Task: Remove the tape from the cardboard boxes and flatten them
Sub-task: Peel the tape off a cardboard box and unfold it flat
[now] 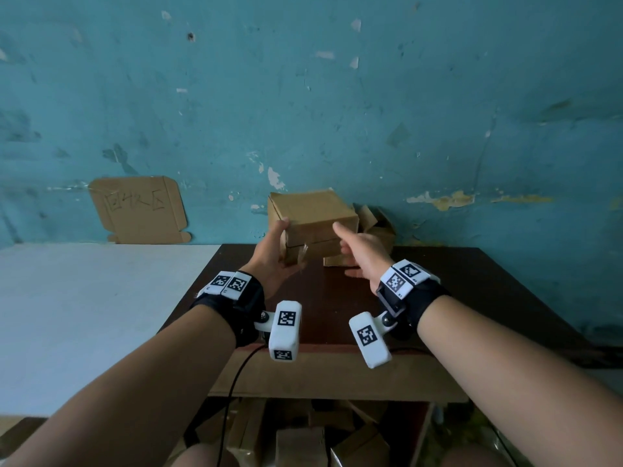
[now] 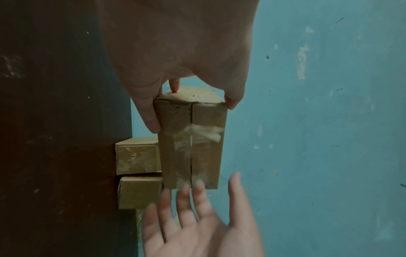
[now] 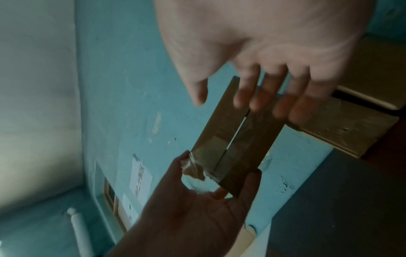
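A small brown cardboard box [image 1: 313, 217] is held up above the far end of the dark table [image 1: 455, 291]. My left hand [image 1: 273, 251] grips its left end between thumb and fingers. Clear tape [image 2: 193, 147] runs along the seam of the box's near face, and a loose, crumpled end of tape [image 3: 194, 169] hangs at the left hand's side. My right hand [image 1: 357, 251] is spread with straight fingers just at the box's right end, holding nothing; its fingertips [image 3: 259, 102] reach the taped face.
More brown boxes [image 1: 374, 237] sit at the table's far edge against the blue wall; two of them [image 2: 138, 172] lie right behind the held one. A flat cardboard sheet [image 1: 138, 210] leans on the wall above a white surface [image 1: 84, 315]. Cardboard is piled under the table [image 1: 303, 436].
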Available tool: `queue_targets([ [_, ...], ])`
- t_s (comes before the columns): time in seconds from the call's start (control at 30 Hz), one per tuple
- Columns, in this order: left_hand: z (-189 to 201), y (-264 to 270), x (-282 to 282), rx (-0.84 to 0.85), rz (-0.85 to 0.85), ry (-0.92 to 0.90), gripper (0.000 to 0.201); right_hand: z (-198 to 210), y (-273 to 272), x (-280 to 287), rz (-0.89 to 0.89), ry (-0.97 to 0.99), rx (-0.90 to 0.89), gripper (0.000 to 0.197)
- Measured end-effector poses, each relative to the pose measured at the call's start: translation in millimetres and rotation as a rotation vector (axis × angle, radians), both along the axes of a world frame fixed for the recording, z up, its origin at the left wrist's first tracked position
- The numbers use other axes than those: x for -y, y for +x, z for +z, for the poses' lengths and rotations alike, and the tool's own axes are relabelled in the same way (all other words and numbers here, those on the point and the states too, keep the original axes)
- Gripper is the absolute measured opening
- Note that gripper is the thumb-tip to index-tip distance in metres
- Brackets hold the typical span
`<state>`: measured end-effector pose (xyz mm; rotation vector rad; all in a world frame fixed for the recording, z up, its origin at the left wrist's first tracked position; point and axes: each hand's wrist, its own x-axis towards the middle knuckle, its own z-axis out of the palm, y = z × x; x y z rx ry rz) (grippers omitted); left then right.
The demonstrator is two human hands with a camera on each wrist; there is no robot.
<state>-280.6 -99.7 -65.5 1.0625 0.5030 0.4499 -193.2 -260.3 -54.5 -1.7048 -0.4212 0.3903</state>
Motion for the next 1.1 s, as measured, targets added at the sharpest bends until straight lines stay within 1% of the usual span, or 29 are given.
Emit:
queue_targets([
  [0.07,-2.1,-0.1,4.5,-0.019,-0.014,0.035,0.056,0.6,-8.8,-1.4,0.116,-0.119,0.019,0.060],
  [0.13,-5.2,-1.0,11.0,-0.013,-0.039,0.053,0.054,0.6,-16.1,-5.3,0.163,-0.195,0.040,0.068],
  [0.17,-7.0,-1.0,13.8,-0.002,-0.043,0.053,0.056,0.7,-19.7,-7.2,0.173,-0.214,0.041,0.071],
  [0.23,-7.8,-2.1,18.9,0.017,-0.026,0.055,0.072,0.5,-25.1,-10.0,0.169,-0.229,0.029,0.073],
  [0.3,-9.5,-1.9,20.5,0.002,-0.005,0.055,0.089,-1.2,-27.8,-11.3,0.162,-0.229,0.009,0.072],
  [0.37,-14.1,0.7,18.4,-0.009,0.015,0.063,0.097,-3.5,-30.9,-11.4,0.166,-0.216,-0.023,0.069],
  [0.43,-14.3,0.7,19.8,-0.011,0.027,0.088,0.099,-5.7,-33.3,-11.8,0.178,-0.178,-0.080,0.062],
  [0.53,-11.3,-1.2,21.9,-0.015,0.030,0.106,0.095,-6.4,-35.5,-10.5,0.178,-0.133,-0.131,0.043],
  [0.67,-13.0,-3.0,18.6,-0.010,0.019,0.128,0.094,-5.6,-34.5,-6.3,0.156,-0.128,-0.088,0.014],
  [0.7,-14.6,-3.0,17.7,-0.013,0.013,0.125,0.094,-5.4,-33.5,-5.5,0.143,-0.126,-0.080,0.011],
  [0.83,-21.1,-3.8,12.3,-0.046,0.014,0.089,0.095,-6.0,-27.3,-1.0,0.098,-0.126,-0.084,0.017],
  [0.9,-20.8,-5.5,13.2,-0.073,-0.004,0.115,0.094,-6.8,-24.6,2.9,0.087,-0.125,-0.100,0.017],
  [1.03,-18.8,-6.6,15.6,-0.094,0.012,0.207,0.077,-9.0,-22.2,6.8,0.076,-0.118,-0.127,0.027],
  [1.1,-17.4,-7.5,15.8,-0.099,0.010,0.218,0.076,-10.4,-22.3,7.5,0.062,-0.106,-0.124,0.028],
])
